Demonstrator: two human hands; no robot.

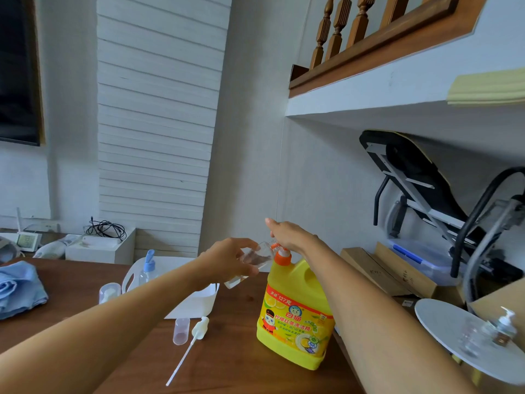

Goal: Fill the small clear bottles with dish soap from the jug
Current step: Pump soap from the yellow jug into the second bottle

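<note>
Stretching across the lower part of the view is a dark wooden tabletop (227, 365), set against white walls with a slatted white panel (156, 123) behind and a wooden railing (355, 32) high on the right; a blue cloth (17, 288) lies at the tabletop's left edge, a white basket (204, 302) sits near the middle, and a loose pump head (199, 331) with its long tube lies beside a clear cap (181, 331) toward the front; a yellow jug (295, 317) stands upright near the right edge, its orange pump (281, 255) on top; the small clear bottle (252, 263) is in the air just left of the pump, tilted with its mouth toward the spout; the left hand (227, 260) grips this bottle, fingers curled round its body; the right hand (289, 237) rests palm down on the pump's top, fingers fairly straight and holding nothing.
</note>
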